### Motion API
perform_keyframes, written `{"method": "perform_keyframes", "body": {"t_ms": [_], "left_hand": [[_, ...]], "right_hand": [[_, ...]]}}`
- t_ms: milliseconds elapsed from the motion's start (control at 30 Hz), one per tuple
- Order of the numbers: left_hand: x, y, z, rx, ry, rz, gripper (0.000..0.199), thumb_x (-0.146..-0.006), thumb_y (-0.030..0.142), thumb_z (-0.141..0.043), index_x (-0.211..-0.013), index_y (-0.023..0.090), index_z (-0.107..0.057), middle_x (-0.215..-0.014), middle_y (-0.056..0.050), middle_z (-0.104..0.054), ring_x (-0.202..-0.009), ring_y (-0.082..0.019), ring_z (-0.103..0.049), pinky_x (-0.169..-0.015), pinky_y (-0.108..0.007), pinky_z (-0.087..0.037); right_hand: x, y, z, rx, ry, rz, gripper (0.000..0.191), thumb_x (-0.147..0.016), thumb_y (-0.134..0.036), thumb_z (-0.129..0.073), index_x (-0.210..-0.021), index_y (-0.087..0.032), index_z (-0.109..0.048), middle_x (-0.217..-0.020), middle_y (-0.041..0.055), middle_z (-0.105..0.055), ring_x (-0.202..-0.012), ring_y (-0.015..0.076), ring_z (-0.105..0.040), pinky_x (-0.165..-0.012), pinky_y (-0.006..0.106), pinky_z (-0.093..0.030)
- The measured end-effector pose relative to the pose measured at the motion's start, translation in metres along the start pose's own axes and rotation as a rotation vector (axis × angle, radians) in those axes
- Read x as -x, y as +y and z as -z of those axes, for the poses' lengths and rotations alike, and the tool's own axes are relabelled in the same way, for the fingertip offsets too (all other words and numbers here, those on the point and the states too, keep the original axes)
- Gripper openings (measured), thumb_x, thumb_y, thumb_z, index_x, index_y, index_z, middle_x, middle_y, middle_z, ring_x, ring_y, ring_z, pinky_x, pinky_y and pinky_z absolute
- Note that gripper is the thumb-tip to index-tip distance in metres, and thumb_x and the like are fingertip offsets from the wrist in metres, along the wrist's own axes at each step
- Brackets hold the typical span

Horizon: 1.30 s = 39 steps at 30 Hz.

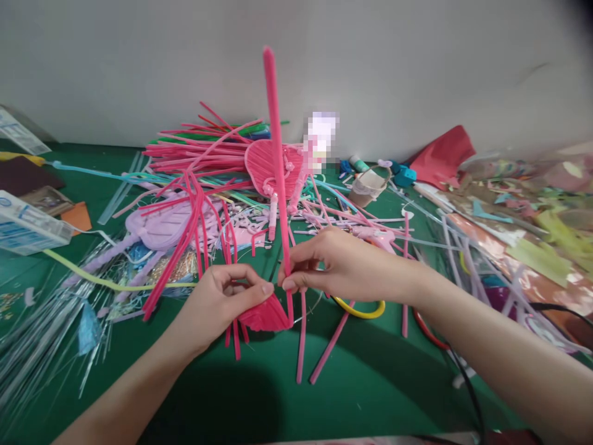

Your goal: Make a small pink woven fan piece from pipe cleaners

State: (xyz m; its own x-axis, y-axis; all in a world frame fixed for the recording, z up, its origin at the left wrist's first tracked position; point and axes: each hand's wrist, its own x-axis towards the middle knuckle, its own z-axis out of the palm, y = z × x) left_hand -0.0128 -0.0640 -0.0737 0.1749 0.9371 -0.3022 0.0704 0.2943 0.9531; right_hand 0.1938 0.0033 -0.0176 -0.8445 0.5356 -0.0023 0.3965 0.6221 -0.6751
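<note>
My left hand [234,296] pinches a dark pink pipe-cleaner piece [266,316], flat and ribbed, with several loose stems running from it to the left. At the piece's right corner a long pink stem [277,136] bends and rises nearly upright. My right hand [319,262] grips that stem low down between thumb and fingers, just right of my left hand. Behind my hands lies a pink heart-shaped piece [264,164] with wrapped stems. A lilac heart-shaped piece [162,225] lies to the left.
A heap of pink stems [185,154] lies near the wall. Yellow-handled scissors [365,309] sit under my right wrist. A small paper cup [368,185] stands at the back. Silvery strands [50,334] and boxes [32,222] are left; colored scraps [542,247] are right.
</note>
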Motion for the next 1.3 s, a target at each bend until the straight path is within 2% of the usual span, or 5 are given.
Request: {"method": "perform_keyframes", "body": {"t_ms": [400, 567, 700, 900, 1300], "left_hand": [[-0.001, 0.000, 0.001, 0.075, -0.001, -0.011, 0.020, -0.073, 0.032, -0.083, -0.065, 0.018, -0.072, -0.061, 0.004, -0.062, -0.055, -0.006, -0.050, -0.053, -0.014, -0.038], [-0.002, 0.001, -0.001, 0.361, 0.123, -0.004, 0.019, -0.069, 0.027, -0.087, -0.065, 0.016, -0.071, -0.066, 0.003, -0.069, -0.059, -0.007, -0.061, -0.058, -0.012, -0.047], [-0.004, 0.002, -0.002, 0.518, 0.255, -0.007, 0.018, -0.064, 0.023, -0.089, -0.064, 0.017, -0.072, -0.066, 0.002, -0.070, -0.061, -0.008, -0.064, -0.060, -0.013, -0.052], [-0.003, 0.003, -0.005, 0.554, 0.312, -0.010, 0.017, -0.063, 0.023, -0.089, -0.063, 0.018, -0.073, -0.063, 0.004, -0.067, -0.060, -0.008, -0.064, -0.061, -0.013, -0.054], [-0.005, -0.003, -0.004, 0.580, 0.211, -0.012, 0.015, -0.068, 0.025, -0.087, -0.067, 0.018, -0.074, -0.061, 0.003, -0.069, -0.057, -0.009, -0.064, -0.059, -0.016, -0.055]], "right_hand": [[-0.005, -0.004, -0.003, 0.014, 0.037, -0.019, 0.009, -0.088, -0.018, -0.071, -0.079, -0.016, -0.071, -0.063, -0.0042, -0.070, -0.053, 0.0085, -0.062, -0.050, 0.019, -0.042], [0.014, -0.020, -0.021, 0.281, 0.609, -0.071, 0.024, -0.082, -0.024, -0.078, -0.103, -0.017, -0.070, -0.088, 0.0032, -0.075, -0.063, 0.0119, -0.067, -0.059, 0.023, -0.051], [0.036, -0.032, -0.054, 0.339, 0.920, -0.022, 0.011, -0.088, -0.009, -0.065, -0.093, -0.019, -0.068, -0.085, 0.0033, -0.072, -0.073, 0.0122, -0.069, -0.067, 0.021, -0.054], [0.038, -0.027, -0.094, 0.319, 0.986, -0.020, 0.014, -0.086, -0.005, -0.066, -0.095, -0.016, -0.066, -0.083, 0.0057, -0.069, -0.072, 0.0123, -0.065, -0.065, 0.023, -0.055], [0.032, -0.023, -0.098, 0.394, 0.958, 0.050, 0.018, -0.087, -0.004, -0.063, -0.099, -0.017, -0.064, -0.083, 0.0055, -0.070, -0.072, 0.0144, -0.065, -0.063, 0.026, -0.054]]}}
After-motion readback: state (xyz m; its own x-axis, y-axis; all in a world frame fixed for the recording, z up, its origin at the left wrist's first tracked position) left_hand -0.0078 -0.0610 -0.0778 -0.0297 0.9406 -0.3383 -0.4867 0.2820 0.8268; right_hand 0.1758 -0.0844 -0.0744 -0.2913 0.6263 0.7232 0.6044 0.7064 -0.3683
